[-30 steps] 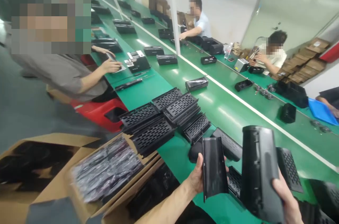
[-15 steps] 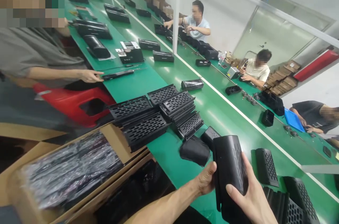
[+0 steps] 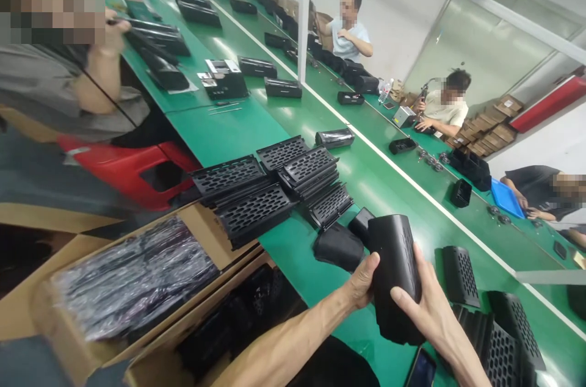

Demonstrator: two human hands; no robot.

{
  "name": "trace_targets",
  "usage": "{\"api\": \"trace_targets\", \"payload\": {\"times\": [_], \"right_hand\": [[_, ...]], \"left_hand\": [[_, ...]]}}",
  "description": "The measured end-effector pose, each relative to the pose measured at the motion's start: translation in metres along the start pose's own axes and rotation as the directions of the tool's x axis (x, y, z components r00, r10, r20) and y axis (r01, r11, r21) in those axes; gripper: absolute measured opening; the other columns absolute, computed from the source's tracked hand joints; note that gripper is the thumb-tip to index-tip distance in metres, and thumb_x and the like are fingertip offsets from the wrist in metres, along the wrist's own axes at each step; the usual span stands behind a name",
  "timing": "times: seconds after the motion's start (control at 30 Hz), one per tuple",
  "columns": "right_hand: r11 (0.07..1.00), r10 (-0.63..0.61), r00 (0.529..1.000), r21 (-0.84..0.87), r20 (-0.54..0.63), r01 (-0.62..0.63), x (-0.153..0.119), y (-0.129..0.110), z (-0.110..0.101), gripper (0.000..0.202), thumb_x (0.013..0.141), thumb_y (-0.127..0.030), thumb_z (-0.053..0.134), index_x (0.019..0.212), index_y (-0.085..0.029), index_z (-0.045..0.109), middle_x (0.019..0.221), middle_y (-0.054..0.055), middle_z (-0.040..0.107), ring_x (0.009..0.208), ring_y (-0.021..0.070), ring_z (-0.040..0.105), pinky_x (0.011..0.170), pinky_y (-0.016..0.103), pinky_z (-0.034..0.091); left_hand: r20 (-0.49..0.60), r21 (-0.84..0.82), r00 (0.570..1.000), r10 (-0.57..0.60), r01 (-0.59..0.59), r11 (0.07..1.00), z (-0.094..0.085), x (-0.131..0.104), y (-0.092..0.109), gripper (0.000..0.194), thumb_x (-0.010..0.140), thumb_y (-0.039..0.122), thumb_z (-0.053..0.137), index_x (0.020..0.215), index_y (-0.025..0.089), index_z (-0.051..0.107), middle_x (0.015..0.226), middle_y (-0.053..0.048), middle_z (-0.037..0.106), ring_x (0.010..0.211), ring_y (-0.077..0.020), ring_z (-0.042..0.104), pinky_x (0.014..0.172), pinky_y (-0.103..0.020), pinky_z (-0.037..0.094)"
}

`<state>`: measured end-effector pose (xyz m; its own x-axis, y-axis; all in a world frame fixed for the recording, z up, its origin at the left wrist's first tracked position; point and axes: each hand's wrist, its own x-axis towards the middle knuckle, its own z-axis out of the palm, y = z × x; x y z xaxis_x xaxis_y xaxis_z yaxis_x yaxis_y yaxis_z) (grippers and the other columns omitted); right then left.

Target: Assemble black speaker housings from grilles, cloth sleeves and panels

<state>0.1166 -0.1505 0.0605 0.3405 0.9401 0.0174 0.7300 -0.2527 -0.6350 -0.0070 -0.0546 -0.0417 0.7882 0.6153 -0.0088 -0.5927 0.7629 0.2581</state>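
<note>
Black curved plastic housing [image 3: 392,271], one: rear face hidden; held over glossy green tabletop [image 3: 289,268]. Dark, flat phone-like slab [image 3: 422,368], at the housing's five o'clock: cut off by the frame. Left hand [image 3: 361,284]: grasping the housing's nine o'clock edge, thumb toward one o'clock, most fingers out of sight. Right hand [image 3: 425,298]: grasping at four o'clock, thumb across the smooth face. Black plastic slotted grilles [image 3: 254,210], stacked, at ten o'clock.

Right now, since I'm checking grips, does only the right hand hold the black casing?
No, the left hand and right hand both hold the black casing.
</note>
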Motion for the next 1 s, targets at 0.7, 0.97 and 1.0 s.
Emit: {"api": "trace_targets", "payload": {"times": [0.7,0.97,1.0], "right_hand": [[0.962,-0.221,0.78,0.0,-0.585,0.273,-0.045,-0.004,-0.011,0.07,0.077,-0.04,0.084,0.136,-0.029,0.047,0.147,0.015,0.051,0.136,0.0402,0.051,0.113,0.064,0.035],[0.977,-0.139,0.848,0.066,-0.512,0.2,-0.054,-0.006,-0.029,0.09,0.078,-0.053,0.082,0.154,-0.034,0.038,0.153,0.014,0.049,0.136,0.0437,0.053,0.103,0.061,0.049],[0.973,-0.138,0.869,0.099,-0.474,0.208,-0.055,-0.005,-0.03,0.103,0.075,-0.054,0.084,0.16,-0.039,0.028,0.156,0.013,0.048,0.136,0.0434,0.054,0.099,0.059,0.052]], "left_hand": [[0.272,0.588,0.961,0.048,-0.205,0.782,0.076,0.029,0.146,0.093,0.047,0.008,0.094,0.136,0.019,0.068,0.151,-0.013,0.059,0.147,-0.0456,0.043,0.123,-0.059,0.03],[0.228,0.484,0.961,0.156,-0.25,0.839,0.058,0.034,0.109,0.1,0.053,0.033,0.098,0.144,0.021,0.061,0.129,-0.011,0.073,0.129,-0.0405,0.061,0.118,-0.053,0.04],[0.206,0.429,0.965,0.164,-0.24,0.871,0.052,0.034,0.099,0.099,0.056,0.042,0.097,0.145,0.022,0.06,0.129,-0.011,0.073,0.129,-0.04,0.062,0.117,-0.054,0.041]]}}
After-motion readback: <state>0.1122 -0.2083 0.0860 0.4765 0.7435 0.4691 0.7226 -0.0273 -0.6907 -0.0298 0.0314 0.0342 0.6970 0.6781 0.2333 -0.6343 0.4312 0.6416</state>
